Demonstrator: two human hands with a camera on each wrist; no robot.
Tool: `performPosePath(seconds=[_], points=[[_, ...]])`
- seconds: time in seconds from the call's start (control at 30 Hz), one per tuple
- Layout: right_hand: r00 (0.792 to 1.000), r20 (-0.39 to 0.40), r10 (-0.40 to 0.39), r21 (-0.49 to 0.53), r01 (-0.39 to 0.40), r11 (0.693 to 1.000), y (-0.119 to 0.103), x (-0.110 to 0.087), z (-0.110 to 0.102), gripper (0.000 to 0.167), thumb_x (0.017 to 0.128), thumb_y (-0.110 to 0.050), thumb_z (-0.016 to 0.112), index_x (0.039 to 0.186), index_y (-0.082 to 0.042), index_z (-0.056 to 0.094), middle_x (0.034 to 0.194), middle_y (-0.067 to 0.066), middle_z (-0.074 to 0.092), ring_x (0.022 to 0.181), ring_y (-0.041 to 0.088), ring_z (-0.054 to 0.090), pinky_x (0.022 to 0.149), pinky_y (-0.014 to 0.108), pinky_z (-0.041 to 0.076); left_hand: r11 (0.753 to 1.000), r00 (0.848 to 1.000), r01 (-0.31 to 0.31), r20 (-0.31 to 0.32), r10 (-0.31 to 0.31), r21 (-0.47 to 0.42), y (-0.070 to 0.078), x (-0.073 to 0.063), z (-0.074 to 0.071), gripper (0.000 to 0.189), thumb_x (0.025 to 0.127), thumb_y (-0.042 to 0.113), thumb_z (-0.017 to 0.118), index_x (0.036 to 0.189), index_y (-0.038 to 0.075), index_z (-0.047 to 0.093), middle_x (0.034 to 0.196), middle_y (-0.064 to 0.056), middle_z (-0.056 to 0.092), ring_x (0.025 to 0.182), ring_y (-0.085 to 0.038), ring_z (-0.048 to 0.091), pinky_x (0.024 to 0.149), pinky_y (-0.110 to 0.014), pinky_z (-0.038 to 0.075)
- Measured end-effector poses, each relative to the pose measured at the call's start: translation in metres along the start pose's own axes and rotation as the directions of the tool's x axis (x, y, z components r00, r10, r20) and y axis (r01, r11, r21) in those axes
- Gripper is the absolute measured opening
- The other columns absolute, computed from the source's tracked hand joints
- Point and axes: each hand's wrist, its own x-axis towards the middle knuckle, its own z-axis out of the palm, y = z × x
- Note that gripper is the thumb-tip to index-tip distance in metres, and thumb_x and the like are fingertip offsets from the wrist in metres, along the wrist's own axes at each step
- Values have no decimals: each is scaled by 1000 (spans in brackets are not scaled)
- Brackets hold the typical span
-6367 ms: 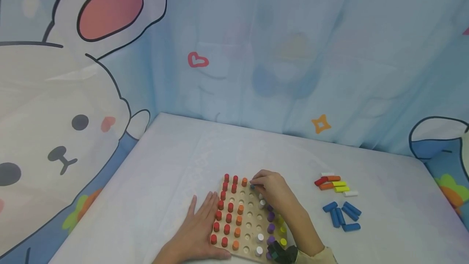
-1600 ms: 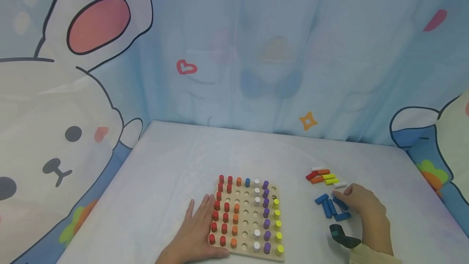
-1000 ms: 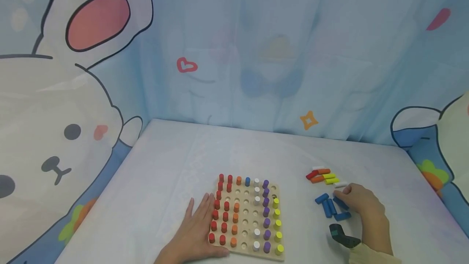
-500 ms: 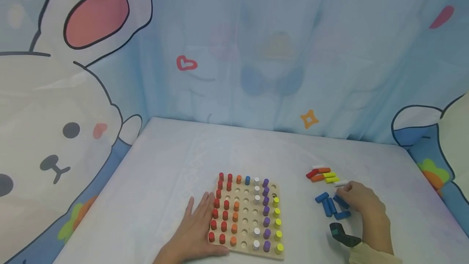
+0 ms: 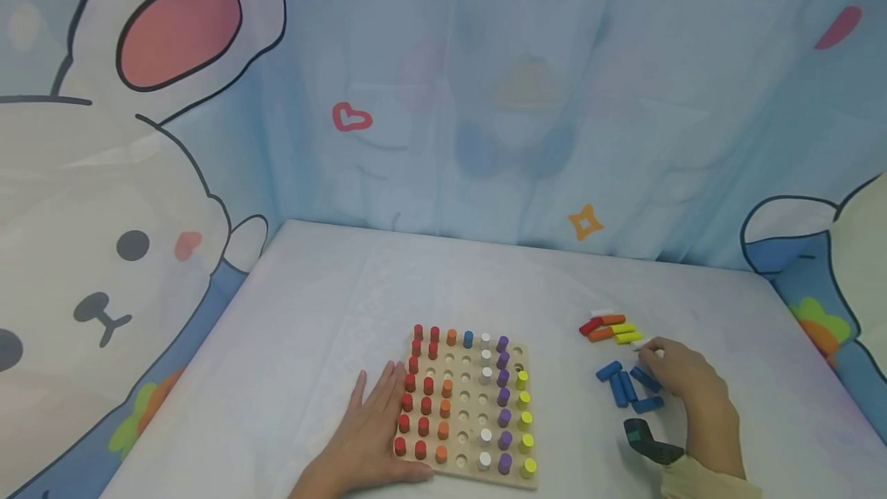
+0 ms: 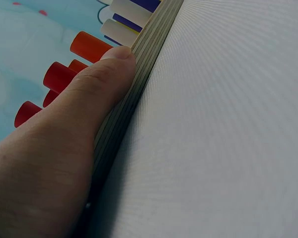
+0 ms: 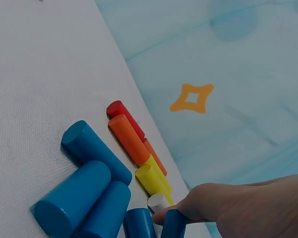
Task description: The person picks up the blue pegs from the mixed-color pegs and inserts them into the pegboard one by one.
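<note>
My left hand (image 5: 370,437) rests flat along the left side of a wooden peg board (image 5: 474,423); in the left wrist view its thumb (image 6: 97,79) lies on the board's edge. At right, beside a pile of blue pegs (image 5: 621,390), my right hand (image 5: 686,376) has its fingers curled. A blue peg (image 7: 174,225) shows at its fingertips in the right wrist view, and seems pinched; the grip is partly hidden. Just past the fingers lies a white peg (image 7: 158,202), close to or touching them.
Upright red (image 5: 428,387), orange (image 5: 446,389), white, purple and yellow pegs fill parts of the board, with one blue peg (image 5: 468,339) at the far row. Loose yellow (image 5: 627,337), orange, red and white pegs lie behind the blue pile. A printed curtain (image 5: 443,98) hangs behind the table.
One blue peg now stands in the board's far row. My right hand went from the board to the blue pile, paused there, then shifted slightly away toward the white peg. My left hand stays.
</note>
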Motion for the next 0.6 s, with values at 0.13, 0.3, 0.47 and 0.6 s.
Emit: performPosePath(seconds=[0.13, 0.3, 0.47, 0.6], points=[[999, -12, -39, -13, 39, 999, 1, 1, 1, 51, 99, -33, 36, 126, 8, 48, 116, 32, 54, 103, 49, 50, 87, 64, 44, 1000, 1000, 1, -2, -1, -2, 0, 0, 0, 131, 59, 96, 39, 154, 12, 4, 162, -3, 6, 150, -20, 1, 116, -58, -5], [998, -32, -58, -9, 57, 998, 3, 3, 3, 51, 100, -33, 37, 127, 9, 46, 112, 32, 54, 100, 47, 50, 88, 64, 44, 1000, 1000, 3, -6, -3, 1, 0, 0, 1, 132, 59, 96, 38, 154, 12, 3, 162, -2, 5, 150, -20, 1, 116, -58, -5], [998, -51, -35, 14, 36, 999, 5, 5, 3, 49, 100, -32, 39, 127, 9, 44, 97, 23, 57, 88, 37, 52, 78, 53, 49, 1000, 1000, 4, -8, -4, 0, 1, 0, 0, 131, 59, 96, 39, 154, 13, 2, 162, -2, 4, 150, -20, 1, 116, -58, -5], [999, -46, -24, 40, 26, 999, 6, 7, 4, 46, 101, -30, 40, 125, 8, 45, 87, 17, 56, 82, 30, 51, 69, 41, 46, 1000, 1000, 0, -6, 0, -2, 1, 0, -1, 131, 59, 96, 39, 154, 12, 3, 162, -2, 5, 150, -20, 1, 116, -59, -4]])
